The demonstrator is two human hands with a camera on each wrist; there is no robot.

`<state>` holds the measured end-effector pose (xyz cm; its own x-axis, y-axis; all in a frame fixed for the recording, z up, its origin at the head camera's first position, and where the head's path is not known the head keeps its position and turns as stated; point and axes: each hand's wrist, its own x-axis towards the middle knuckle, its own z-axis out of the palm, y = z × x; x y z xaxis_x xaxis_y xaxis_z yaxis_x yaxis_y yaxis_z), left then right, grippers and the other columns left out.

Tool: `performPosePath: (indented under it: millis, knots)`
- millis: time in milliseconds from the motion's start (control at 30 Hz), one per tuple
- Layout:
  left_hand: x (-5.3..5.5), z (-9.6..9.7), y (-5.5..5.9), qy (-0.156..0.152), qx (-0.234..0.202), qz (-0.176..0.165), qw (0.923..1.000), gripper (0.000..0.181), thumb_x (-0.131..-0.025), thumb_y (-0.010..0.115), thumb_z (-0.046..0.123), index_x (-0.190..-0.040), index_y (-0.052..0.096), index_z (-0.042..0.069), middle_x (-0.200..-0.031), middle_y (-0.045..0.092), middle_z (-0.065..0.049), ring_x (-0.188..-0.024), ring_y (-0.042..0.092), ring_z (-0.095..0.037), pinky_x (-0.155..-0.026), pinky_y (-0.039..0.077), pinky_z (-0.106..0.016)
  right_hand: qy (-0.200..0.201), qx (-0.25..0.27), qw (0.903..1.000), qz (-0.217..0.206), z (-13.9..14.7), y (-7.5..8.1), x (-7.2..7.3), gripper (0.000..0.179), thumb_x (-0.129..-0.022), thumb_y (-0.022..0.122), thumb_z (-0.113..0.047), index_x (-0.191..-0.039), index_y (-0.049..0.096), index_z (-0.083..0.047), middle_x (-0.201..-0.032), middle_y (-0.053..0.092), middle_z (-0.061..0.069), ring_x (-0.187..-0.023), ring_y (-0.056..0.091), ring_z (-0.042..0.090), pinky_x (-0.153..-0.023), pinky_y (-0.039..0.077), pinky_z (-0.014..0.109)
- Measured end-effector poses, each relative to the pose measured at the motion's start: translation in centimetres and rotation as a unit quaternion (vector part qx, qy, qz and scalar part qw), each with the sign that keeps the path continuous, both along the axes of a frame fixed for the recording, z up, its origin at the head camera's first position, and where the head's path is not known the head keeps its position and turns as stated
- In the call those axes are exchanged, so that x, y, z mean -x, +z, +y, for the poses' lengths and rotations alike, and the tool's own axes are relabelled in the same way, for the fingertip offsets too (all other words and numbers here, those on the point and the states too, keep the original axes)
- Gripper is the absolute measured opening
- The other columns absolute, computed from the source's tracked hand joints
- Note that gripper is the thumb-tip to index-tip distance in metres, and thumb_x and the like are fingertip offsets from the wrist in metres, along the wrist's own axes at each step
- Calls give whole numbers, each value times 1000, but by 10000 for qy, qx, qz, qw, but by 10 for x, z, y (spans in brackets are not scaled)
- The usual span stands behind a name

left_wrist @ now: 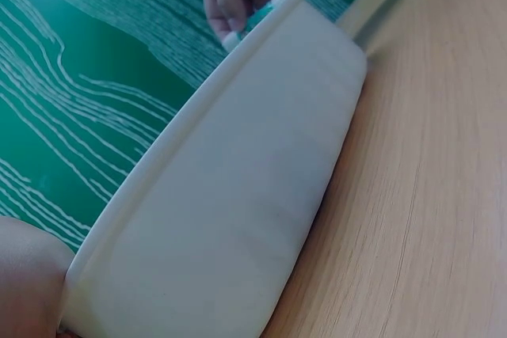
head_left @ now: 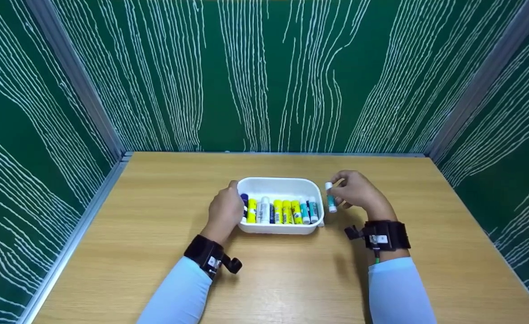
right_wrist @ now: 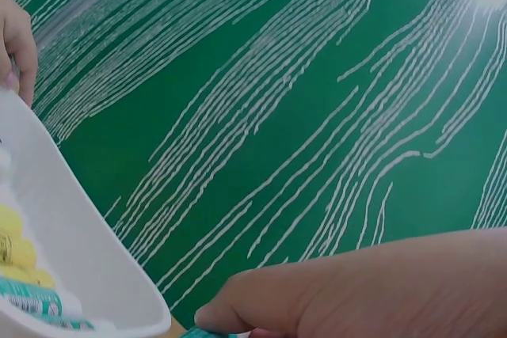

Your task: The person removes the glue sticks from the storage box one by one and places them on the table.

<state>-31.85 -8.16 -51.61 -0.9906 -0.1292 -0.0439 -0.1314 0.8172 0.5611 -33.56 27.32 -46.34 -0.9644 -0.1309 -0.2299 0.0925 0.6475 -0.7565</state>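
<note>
A white plastic tub point(head_left: 278, 229) stands on the table, holding a row of glue sticks. My left hand point(head_left: 225, 208) grips the tub's left end at the rim. Just off the right end, my right hand point(head_left: 358, 191) pinches a teal glue stick point(head_left: 331, 198) with white ends, held roughly upright between thumb and fingers. Inside the tub lie several yellow glue sticks point(head_left: 287, 211), a white one point(head_left: 265, 210), teal ones point(head_left: 313, 211) at the right and a dark purple-capped one point(head_left: 244, 200) at the left. In the left wrist view, the tub's wall point(left_wrist: 222, 172) hides its contents.
The wooden table point(head_left: 282, 279) reaches back to green panels point(head_left: 210, 99) with wavy white lines, which stand on the left, back and right. Metal posts point(head_left: 78, 74) mark the corners. A small pale piece point(head_left: 321, 223) shows by the tub's front right corner.
</note>
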Motion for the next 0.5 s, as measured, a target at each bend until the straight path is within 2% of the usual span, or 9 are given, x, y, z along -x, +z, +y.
performPosePath:
  millis: [167,367,500]
  knots:
    - [0,0,1,3,5,-30,10000,55,-120,51,13,-174,43,10,-156,70,-21,-129,75,-31,-115,62,-52,-84,-79,9996,-244,4,-6,2,41,-106,76,-25,-140,66,-4,-114,72,16,-88,75,25,-92,70,50]
    - [1,0,1,-27,48,-36,10000,55,-120,50,14,-175,42,11,-155,70,-21,-128,75,-31,-114,63,-51,117,-218,9990,-368,5,-17,5,38,-102,80,-26,-131,70,-3,-101,74,12,-84,74,24,-81,67,41]
    - [3,-2,-3,-120,143,184,9997,52,-120,49,13,-171,46,8,-149,74,-23,-123,78,-32,-106,66,-51,209,-312,9985,-395,3,-23,7,36,-99,81,-26,-125,72,-3,-98,74,10,-83,72,23,-75,64,34]
